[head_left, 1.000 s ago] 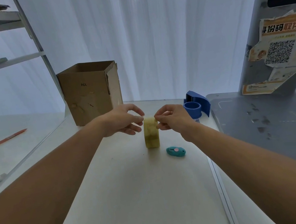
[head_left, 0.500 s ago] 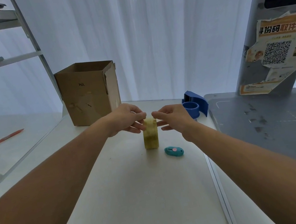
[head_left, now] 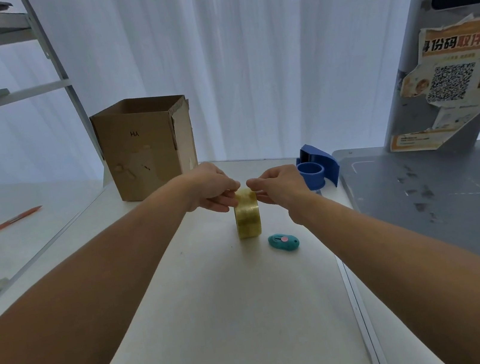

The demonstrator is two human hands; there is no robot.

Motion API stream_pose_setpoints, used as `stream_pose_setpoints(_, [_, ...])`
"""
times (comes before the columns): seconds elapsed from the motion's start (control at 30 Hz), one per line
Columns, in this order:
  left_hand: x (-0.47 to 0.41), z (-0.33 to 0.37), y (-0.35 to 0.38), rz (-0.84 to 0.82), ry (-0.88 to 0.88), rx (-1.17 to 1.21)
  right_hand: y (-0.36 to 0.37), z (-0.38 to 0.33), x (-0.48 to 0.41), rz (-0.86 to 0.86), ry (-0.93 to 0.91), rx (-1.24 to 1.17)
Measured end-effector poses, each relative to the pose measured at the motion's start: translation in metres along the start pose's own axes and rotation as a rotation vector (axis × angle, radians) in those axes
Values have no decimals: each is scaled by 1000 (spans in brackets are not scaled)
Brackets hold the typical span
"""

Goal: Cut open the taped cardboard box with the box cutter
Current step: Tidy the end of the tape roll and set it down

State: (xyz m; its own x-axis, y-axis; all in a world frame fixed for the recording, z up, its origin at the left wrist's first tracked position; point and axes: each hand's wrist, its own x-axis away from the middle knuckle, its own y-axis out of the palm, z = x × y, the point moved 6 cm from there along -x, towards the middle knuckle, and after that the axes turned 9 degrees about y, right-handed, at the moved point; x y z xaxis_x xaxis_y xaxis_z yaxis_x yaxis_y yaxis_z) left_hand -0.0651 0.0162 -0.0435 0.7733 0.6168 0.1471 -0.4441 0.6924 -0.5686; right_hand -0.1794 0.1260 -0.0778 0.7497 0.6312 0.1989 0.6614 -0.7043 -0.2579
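left hand (head_left: pixel 211 188) + right hand (head_left: pixel 280 186): fingers pinched on top of upright tape roll (head_left: pixel 247 214) from either side | box cutter (head_left: pixel 283 242): on table (head_left: pixel 221 310) just below right wrist, untouched | cardboard box (head_left: pixel 145 148): beyond left hand, top open | blue dispenser (head_left: pixel 318 169): just past right hand

Single head-worn wide-angle view, facing forward and down along both forearms onto the tabletop (head_left: pixel 223 326). Hands sit mid-frame at arm's reach; curtain (head_left: pixel 244 55) closes the background.
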Motion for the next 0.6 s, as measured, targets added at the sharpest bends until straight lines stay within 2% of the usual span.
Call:
stream_pose_setpoints(0.27, [0,-1,2,73,-81,6,-1,-2,0,8,41,-22])
stream_pose_setpoints(0.6, [1,4,5,28,-143,-27,-1,-5,-4,18,90,84])
